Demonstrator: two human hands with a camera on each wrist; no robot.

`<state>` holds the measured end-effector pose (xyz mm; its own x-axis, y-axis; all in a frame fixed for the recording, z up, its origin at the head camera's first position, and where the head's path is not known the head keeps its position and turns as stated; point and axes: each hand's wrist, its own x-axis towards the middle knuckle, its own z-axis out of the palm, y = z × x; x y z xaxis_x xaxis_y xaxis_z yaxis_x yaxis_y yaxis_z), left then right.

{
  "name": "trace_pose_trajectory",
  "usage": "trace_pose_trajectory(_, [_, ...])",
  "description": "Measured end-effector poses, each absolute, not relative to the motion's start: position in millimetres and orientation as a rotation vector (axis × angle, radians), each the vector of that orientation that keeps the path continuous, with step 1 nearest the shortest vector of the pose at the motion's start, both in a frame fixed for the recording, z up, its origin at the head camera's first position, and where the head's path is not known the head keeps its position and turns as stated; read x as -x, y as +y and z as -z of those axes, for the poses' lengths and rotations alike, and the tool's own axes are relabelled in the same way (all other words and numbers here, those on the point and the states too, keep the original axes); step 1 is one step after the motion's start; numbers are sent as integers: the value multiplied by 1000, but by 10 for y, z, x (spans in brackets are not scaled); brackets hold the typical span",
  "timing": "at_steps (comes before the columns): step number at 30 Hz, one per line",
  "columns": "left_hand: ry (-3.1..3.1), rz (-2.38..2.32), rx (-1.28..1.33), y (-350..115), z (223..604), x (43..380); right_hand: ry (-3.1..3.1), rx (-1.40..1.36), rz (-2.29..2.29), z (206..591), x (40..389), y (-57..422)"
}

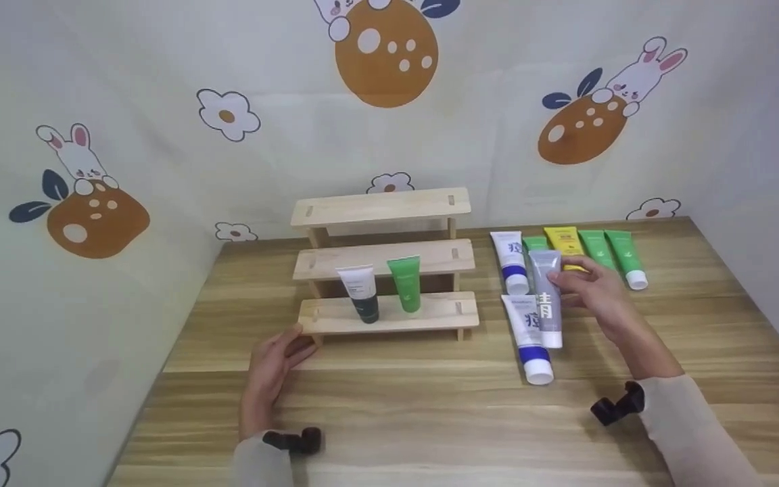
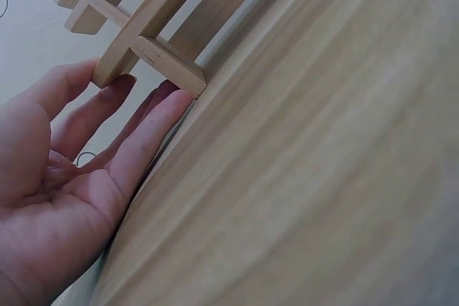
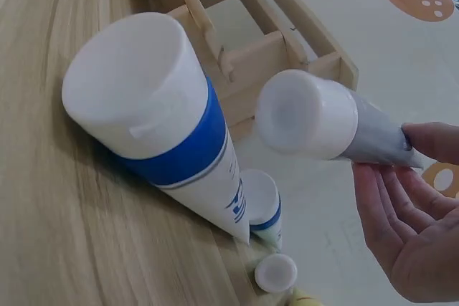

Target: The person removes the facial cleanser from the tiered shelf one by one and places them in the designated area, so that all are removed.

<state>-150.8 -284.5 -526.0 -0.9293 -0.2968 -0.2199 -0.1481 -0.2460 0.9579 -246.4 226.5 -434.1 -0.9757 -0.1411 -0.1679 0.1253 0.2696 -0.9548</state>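
While two tubes (image 1: 405, 284) stand on the lowest shelf (image 1: 325, 318) of the rack (image 1: 383, 208), six others (image 1: 528, 341), apparently unplaced, lie toward the surface's (image 1: 430, 419) right edge; the right hand (image 1: 596, 291) pinches a raised grey tube (image 1: 550, 328), the left hand (image 1: 271, 368) grips the rack.

Below your left hand (image 1: 273, 368) runs a wood-grain tabletop (image 1: 430, 406); beyond that hand you face a pale backdrop (image 1: 281, 61) with printed rabbits (image 1: 77, 161) and flowers (image 1: 228, 116).

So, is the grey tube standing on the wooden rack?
No, the right hand holds the grey tube to the right of the rack.
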Motion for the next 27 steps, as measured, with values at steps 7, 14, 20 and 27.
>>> trace_pose_trajectory(7, [-1871, 2347, -563, -2852, 5254, 1507, 2311, 83, 1681, 4383, 2533, 2420])
trace_pose_trajectory(14, [-1884, 2343, -552, -2845, 5246, 1507, 2284, 84, 1635, 4448, 2585, 2530])
trace_pose_trajectory(20, [-1881, 2336, -540, -2842, 5256, 1506, 2251, 103, 1662, 4529, 2611, 2595])
trace_pose_trajectory(27, [-1873, 2340, -545, -2850, 5264, 1509, 2171, 109, 1667, 4610, 2647, 2648])
